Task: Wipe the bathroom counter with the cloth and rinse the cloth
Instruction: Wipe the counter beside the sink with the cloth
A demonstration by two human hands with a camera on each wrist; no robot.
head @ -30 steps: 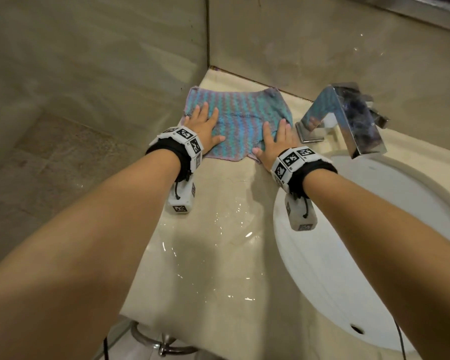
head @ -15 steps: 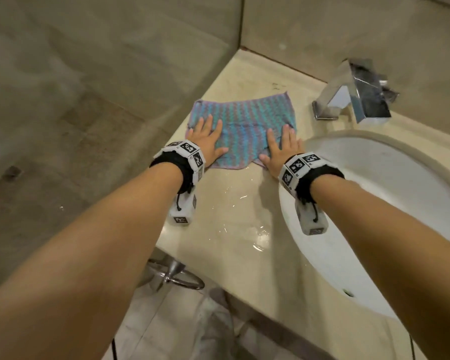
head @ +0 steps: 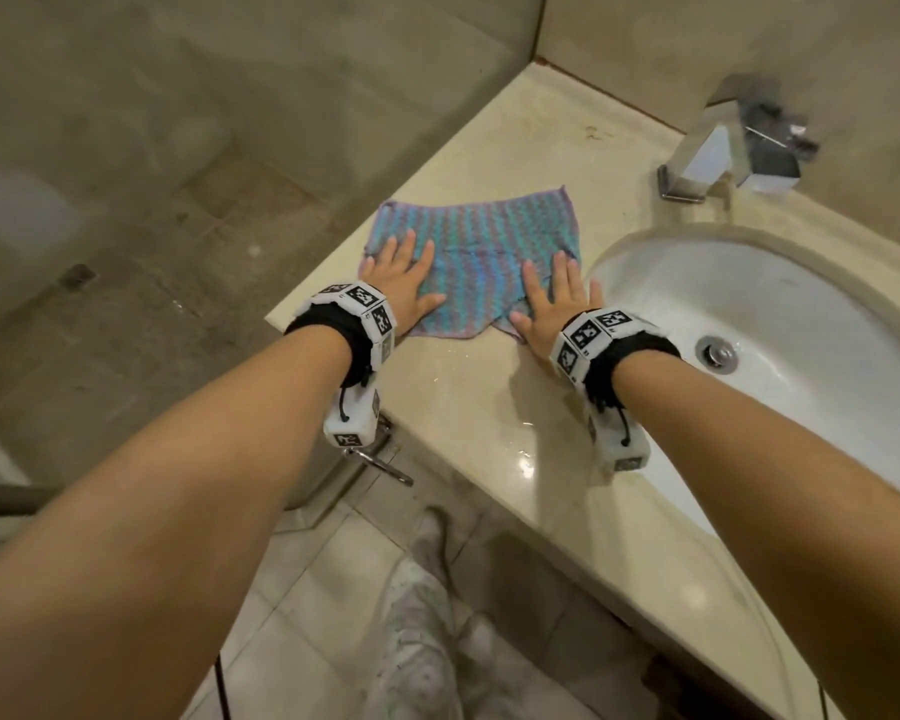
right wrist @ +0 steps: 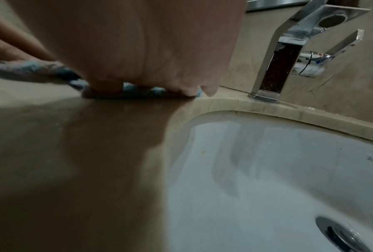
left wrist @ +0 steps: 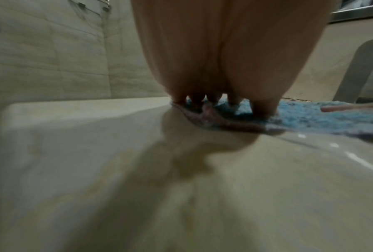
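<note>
A blue and purple striped cloth (head: 476,252) lies spread flat on the beige marble counter (head: 489,407), left of the basin. My left hand (head: 404,280) presses flat on the cloth's near left part, fingers straight. My right hand (head: 554,298) presses flat on its near right corner, at the basin's edge. In the left wrist view the left hand's fingertips (left wrist: 202,100) rest on the cloth (left wrist: 310,117). In the right wrist view the right hand's fingertips (right wrist: 181,87) press the cloth (right wrist: 138,92) onto the counter (right wrist: 73,153).
A white oval sink (head: 780,324) with a metal drain (head: 717,354) is set in the counter at right. A chrome faucet (head: 739,142) stands behind it. Water drops shine on the near counter. Tiled walls enclose the back and left; the floor lies below the counter's left edge.
Both hands have drawn the cloth along the counter away from the back corner toward me. The bare counter behind the cloth has grown.
</note>
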